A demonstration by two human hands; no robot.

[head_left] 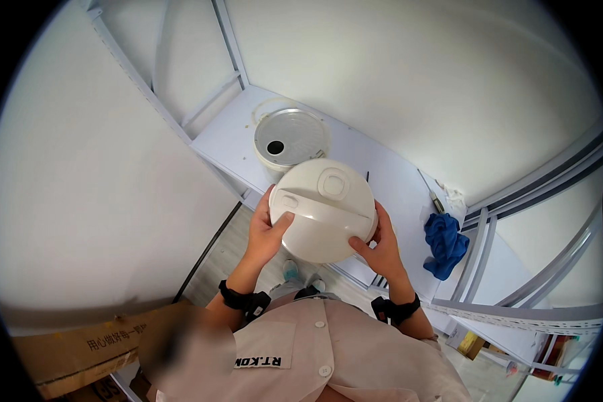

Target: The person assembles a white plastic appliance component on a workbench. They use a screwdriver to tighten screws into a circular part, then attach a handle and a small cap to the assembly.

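Between my two hands I hold a round cream-white lid (325, 231), tilted so its top face shows a raised round knob area and a small button. My left hand (264, 231) grips its left edge, thumb on top. On the opposite edge my right hand (380, 246) holds it the same way, fingers beneath out of sight. Just beyond the lid stands a round white cooker body (295, 137) without a cover; its inside looks metallic grey, with a dark round hole toward the left. The lid hides part of the cooker's near side.
A pale shelf top (395, 181) carries the cooker. At its right end lie a blue cloth (445, 244), a thin tool with a dark handle (437, 203) and crumpled white tissue (454, 197). Metal shelf posts (231, 40) frame the space; a cardboard box (80, 345) sits lower left.
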